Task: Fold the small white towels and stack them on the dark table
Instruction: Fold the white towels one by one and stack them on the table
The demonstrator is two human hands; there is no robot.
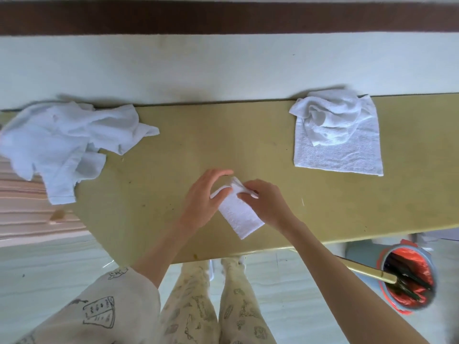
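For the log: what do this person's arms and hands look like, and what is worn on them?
Both hands are bare: no gloves, rings or watch visible on the left hand or the right hand. The left arm has a loose cream sleeve with dark line-drawn prints, ending near the elbow. The right arm is uncovered as far as the frame shows.

Folded white towel (pixel 238 214) on the table (pixel 173 150), left hand (pixel 206 197) and right hand (pixel 267 203) at its far end

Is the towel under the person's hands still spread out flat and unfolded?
No, the towel between the left hand and right hand is already folded into a narrow strip on the table.
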